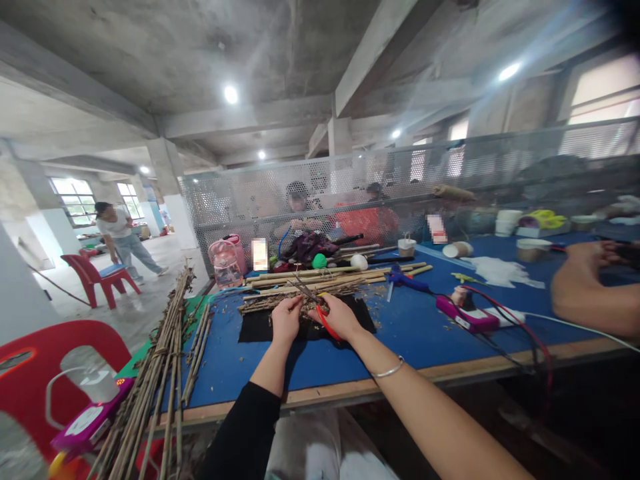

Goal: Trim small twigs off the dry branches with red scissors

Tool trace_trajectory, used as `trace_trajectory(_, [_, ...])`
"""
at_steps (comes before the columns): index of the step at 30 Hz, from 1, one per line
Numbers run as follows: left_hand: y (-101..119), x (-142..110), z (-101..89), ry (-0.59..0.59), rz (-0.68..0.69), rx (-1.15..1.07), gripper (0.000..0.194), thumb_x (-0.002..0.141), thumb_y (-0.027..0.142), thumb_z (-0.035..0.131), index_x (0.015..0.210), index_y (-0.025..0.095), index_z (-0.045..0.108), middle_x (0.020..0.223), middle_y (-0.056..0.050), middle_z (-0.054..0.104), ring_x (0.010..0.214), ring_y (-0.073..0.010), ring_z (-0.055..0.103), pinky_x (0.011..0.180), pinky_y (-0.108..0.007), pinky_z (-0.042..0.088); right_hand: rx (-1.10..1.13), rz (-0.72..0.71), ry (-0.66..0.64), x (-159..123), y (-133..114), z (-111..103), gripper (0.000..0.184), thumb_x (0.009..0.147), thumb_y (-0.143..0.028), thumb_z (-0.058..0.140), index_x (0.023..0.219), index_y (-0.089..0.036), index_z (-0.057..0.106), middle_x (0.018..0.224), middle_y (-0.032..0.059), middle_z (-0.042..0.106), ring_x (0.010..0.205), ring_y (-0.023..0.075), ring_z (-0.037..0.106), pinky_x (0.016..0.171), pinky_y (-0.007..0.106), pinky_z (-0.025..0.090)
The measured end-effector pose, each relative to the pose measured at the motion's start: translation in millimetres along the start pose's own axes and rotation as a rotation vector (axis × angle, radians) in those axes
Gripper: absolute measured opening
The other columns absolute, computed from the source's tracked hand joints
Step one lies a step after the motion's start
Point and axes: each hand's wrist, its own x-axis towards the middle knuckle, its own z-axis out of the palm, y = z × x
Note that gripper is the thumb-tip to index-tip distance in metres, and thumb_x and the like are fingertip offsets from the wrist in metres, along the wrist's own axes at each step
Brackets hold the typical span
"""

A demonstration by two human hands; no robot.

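Note:
My right hand (337, 316) grips a pair of scissors (329, 325) with red handles. Their blades point up and to the left, over a heap of dry brown plant bits (263, 305). Just left of them, my left hand (287, 320) is closed with fingertips pinched together; what lies between them is too small to make out. Both hands are above a black cloth (255, 331) on the blue table (300, 379). Behind the heap, long pale sticks (280, 275) lie across the table.
A bundle of dry stalks (163, 353) leans over the table's left end, near a red chair (30, 367). To the right lie a blue glue gun (413, 281), a purple power strip (465, 315) and cords. A co-worker's arm (583, 287) reaches in at far right. A mesh divider (240, 200) stands behind.

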Motion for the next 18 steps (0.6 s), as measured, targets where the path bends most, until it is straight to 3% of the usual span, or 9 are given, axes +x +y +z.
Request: trace_trajectory(18, [1.2,0.0,-0.8,-0.002,-0.061,0.005,0.02,0.073,0.021,0.058,0.089,0.017,0.069,0.09,-0.007,0.069,0.087,-0.017,0.061,0.084,-0.03,0.044,-0.049,0.131,-0.052,-2.7,-7.7,-7.9,0.035,0.069,-0.055,0.056,0.082,-0.023,0.057,0.076,0.0011,0.064,0.067,0.0152,0.057,0.053,0.022,0.029])
